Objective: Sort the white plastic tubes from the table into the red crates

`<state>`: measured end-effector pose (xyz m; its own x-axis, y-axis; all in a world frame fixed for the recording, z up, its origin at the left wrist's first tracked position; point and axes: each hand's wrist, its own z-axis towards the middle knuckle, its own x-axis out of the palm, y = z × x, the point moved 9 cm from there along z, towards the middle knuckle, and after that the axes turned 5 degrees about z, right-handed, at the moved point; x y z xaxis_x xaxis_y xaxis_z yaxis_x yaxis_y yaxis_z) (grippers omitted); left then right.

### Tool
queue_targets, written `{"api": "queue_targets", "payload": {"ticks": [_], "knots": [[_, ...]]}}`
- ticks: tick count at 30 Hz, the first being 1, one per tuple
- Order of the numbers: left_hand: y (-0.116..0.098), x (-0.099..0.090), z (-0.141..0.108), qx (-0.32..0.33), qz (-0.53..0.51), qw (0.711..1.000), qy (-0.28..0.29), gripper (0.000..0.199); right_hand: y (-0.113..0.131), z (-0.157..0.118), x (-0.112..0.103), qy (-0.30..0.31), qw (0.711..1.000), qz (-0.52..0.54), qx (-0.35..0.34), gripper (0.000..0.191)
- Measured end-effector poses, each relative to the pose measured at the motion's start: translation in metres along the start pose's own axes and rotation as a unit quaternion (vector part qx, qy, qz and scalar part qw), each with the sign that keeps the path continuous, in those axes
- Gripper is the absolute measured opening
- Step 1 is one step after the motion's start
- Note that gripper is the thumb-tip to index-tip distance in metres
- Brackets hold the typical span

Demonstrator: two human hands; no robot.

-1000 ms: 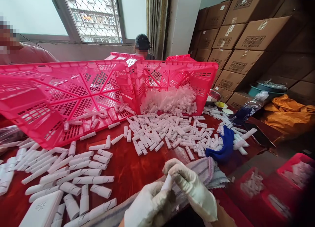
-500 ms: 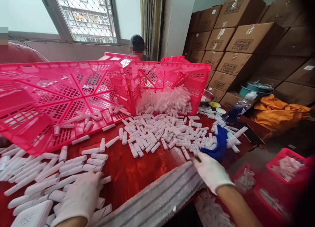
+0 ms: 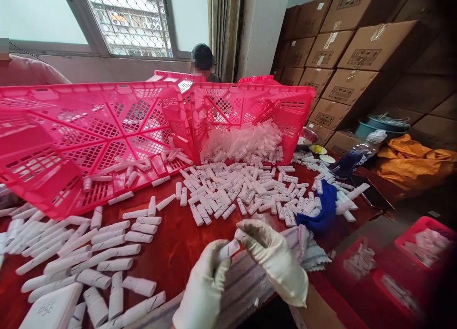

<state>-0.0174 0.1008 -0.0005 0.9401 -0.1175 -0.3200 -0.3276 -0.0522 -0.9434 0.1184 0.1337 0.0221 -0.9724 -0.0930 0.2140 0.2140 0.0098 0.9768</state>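
Observation:
Both hands wear white gloves and meet above the table's front edge. My left hand [image 3: 202,281] is closed round a short white plastic tube [image 3: 229,250] with a dark mark. Just beside it, my right hand [image 3: 276,260] pinches a small white cylindrical piece [image 3: 241,235] between thumb and fingers, close to the tube's end; whether the two pieces touch I cannot tell. Under the hands lies a grey striped towel [image 3: 246,284]. Longer white tubes [image 3: 114,253] are spread on the left, and a heap of short white pieces [image 3: 228,191] lies ahead.
Pink plastic crates [image 3: 114,138] stand tipped along the back of the red table [image 3: 171,243]. A blue cloth [image 3: 323,207], a bottle [image 3: 357,155] and a white box [image 3: 53,307] are on the table. Cartons [image 3: 360,86] are stacked at right; another person [image 3: 202,57] sits behind the crates.
My left hand has come right from the long tubes, now with a tube. My right hand has moved left from beside the blue cloth and now pinches a small white piece.

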Motion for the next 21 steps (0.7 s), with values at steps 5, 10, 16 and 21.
{"api": "queue_targets", "payload": {"ticks": [5, 10, 16, 21], "knots": [[0.011, -0.002, -0.004, -0.016, 0.055, 0.998, 0.002, 0.031, 0.021, -0.002, 0.002, 0.075, 0.996, -0.009, -0.045, 0.017], [0.002, 0.018, -0.01, -0.019, 0.053, 0.99, 0.128, 0.039, 0.028, -0.002, 0.006, 0.153, 0.973, -0.167, -0.035, 0.018], [-0.004, 0.032, -0.008, -0.024, -0.089, 0.983, 0.157, 0.038, 0.018, -0.008, 0.029, 0.211, 0.959, -0.191, -0.01, 0.023], [0.013, 0.052, -0.019, -0.134, -0.31, 0.916, 0.215, 0.044, -0.002, -0.002, -0.01, 0.025, 0.998, -0.046, -0.044, 0.038]]}}
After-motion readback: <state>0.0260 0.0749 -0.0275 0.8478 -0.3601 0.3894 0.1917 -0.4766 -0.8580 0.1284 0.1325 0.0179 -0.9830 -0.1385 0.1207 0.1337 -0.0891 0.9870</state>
